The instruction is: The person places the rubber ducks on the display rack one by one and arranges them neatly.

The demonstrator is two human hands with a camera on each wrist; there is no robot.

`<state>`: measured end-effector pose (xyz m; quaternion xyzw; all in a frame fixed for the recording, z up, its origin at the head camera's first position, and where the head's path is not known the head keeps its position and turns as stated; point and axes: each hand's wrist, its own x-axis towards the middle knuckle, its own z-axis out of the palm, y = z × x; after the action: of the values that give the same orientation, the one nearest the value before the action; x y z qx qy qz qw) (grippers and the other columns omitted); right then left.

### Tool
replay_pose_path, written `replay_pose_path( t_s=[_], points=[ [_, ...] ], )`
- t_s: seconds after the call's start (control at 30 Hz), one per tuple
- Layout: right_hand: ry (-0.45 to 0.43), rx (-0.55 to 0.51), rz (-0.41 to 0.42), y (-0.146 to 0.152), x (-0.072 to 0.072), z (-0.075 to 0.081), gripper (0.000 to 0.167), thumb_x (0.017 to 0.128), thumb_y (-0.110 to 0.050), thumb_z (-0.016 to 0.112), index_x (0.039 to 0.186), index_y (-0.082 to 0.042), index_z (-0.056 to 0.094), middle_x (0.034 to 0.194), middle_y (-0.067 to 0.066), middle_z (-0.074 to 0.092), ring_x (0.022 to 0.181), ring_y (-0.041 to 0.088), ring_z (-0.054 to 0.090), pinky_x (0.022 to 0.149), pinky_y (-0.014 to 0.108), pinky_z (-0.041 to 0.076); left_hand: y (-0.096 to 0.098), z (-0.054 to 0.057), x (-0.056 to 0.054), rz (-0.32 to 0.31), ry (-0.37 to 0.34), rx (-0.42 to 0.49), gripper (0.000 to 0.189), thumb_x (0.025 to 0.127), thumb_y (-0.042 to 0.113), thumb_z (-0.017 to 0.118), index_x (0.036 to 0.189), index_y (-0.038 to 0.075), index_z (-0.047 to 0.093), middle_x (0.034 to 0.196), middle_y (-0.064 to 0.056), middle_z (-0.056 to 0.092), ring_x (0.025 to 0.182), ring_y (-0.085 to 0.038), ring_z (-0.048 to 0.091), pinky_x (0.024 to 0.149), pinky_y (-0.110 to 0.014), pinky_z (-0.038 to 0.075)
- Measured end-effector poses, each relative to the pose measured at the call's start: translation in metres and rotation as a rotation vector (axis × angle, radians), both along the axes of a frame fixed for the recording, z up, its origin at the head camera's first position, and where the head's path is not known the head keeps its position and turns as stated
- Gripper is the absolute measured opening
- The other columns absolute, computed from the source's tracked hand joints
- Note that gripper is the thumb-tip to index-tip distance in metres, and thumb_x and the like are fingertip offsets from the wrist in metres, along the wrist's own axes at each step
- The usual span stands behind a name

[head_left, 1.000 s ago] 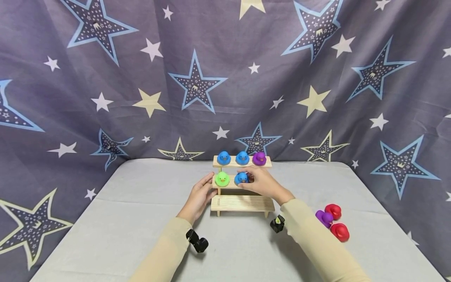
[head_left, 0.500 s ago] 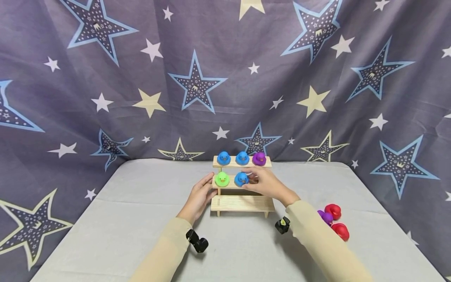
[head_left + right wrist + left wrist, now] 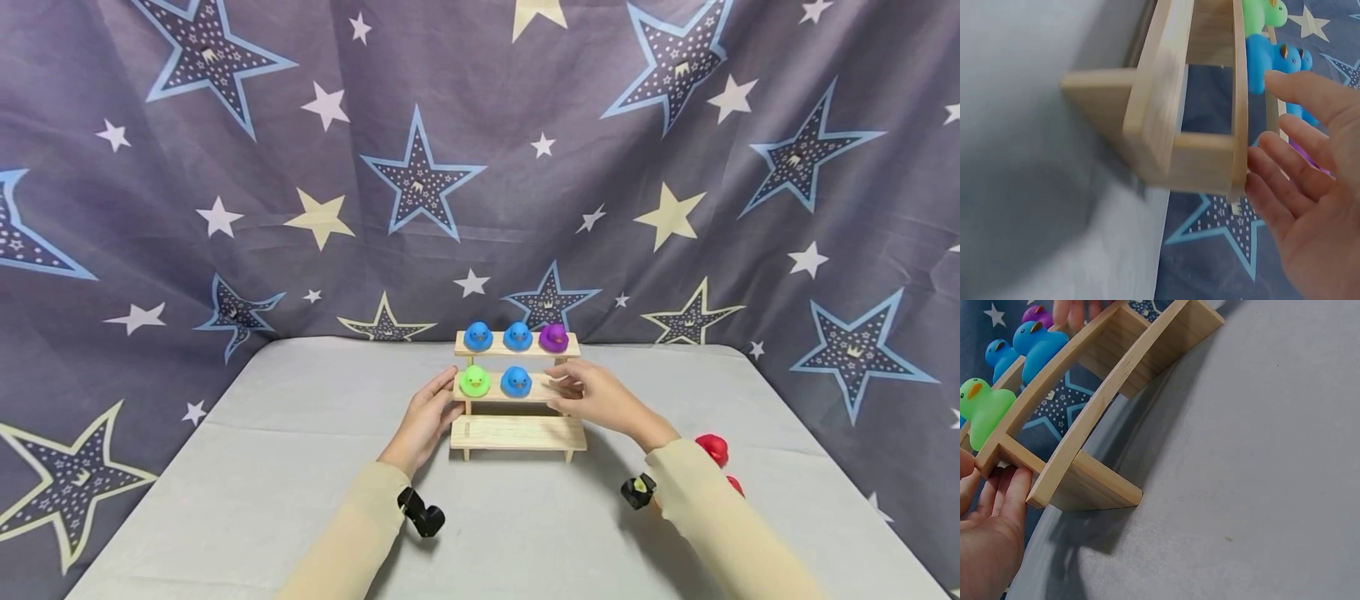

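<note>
A small three-tier wooden display stand (image 3: 517,431) stands on the table. Its top shelf holds two blue rubber ducks (image 3: 477,337) and a purple duck (image 3: 553,337). On the middle shelf sit a green rubber duck (image 3: 475,382) at the left and a blue duck (image 3: 516,382) at the centre. My left hand (image 3: 422,423) holds the left end of the middle shelf, thumb on one side and fingers on the other in the left wrist view. My right hand (image 3: 603,398) is at that shelf's right end, holding nothing, fingers loosely bent, apart from the blue duck.
Red ducks (image 3: 712,450) lie on the table at the right, partly hidden by my right sleeve (image 3: 723,508). A star-patterned cloth (image 3: 420,275) hangs behind the pale table covering (image 3: 300,433).
My right hand has let go of the blue duck and drawn back to the right. That duck stays on the middle shelf. My left hand has kept its place.
</note>
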<state>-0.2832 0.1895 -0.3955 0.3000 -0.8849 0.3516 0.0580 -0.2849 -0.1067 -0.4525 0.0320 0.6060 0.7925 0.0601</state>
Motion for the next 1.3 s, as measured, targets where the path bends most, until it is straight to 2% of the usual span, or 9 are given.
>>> replay_pose_path(
  t_s=[0.23,0.4,0.73,1.1,1.3],
  points=[
    [0.036,0.017,-0.026,0.033,0.012,0.002,0.042,0.088,-0.013,0.077,0.126,0.001,0.066,0.12,0.014,0.067,0.104,0.032,0.065,0.092,0.053,0.056,0.001,0.0,0.001,-0.002,0.012,0.007,0.056,0.1,0.002,0.043,0.156,0.002,0.032,0.156,-0.019,0.034,0.141,-0.033,0.039,0.112,-0.035,0.043],
    [0.07,0.043,-0.063,0.057,0.021,0.004,0.043,0.089,-0.017,0.076,0.126,0.0,0.066,0.12,0.015,0.067,0.103,0.032,0.066,0.091,0.054,0.057,0.001,0.001,0.003,0.007,0.011,0.012,0.057,0.099,0.001,0.042,0.155,0.002,0.032,0.156,-0.019,0.034,0.141,-0.032,0.039,0.112,-0.034,0.044],
    [0.061,0.084,-0.129,0.1,0.037,0.004,0.039,0.09,-0.018,0.075,0.124,-0.002,0.068,0.117,0.016,0.068,0.103,0.031,0.066,0.089,0.055,0.057,0.002,0.001,0.003,0.009,0.014,0.01,0.057,0.099,0.0,0.04,0.156,0.001,0.031,0.159,-0.019,0.03,0.142,-0.033,0.036,0.113,-0.035,0.043],
    [0.033,0.125,-0.229,0.144,0.048,-0.012,0.038,0.089,-0.019,0.076,0.122,-0.003,0.069,0.118,0.013,0.069,0.103,0.033,0.066,0.088,0.054,0.057,0.001,0.0,0.002,0.003,0.019,0.018,0.057,0.1,0.001,0.04,0.156,0.001,0.03,0.159,-0.02,0.03,0.143,-0.033,0.034,0.114,-0.037,0.041],
    [0.033,0.146,-0.26,0.161,0.055,-0.014,0.038,0.088,-0.018,0.078,0.121,-0.001,0.07,0.116,0.014,0.069,0.101,0.035,0.065,0.085,0.055,0.057,0.001,0.001,0.002,0.003,0.023,0.019,0.057,0.1,0.0,0.039,0.156,0.001,0.031,0.159,-0.019,0.029,0.144,-0.032,0.034,0.114,-0.036,0.041]
  ],
)
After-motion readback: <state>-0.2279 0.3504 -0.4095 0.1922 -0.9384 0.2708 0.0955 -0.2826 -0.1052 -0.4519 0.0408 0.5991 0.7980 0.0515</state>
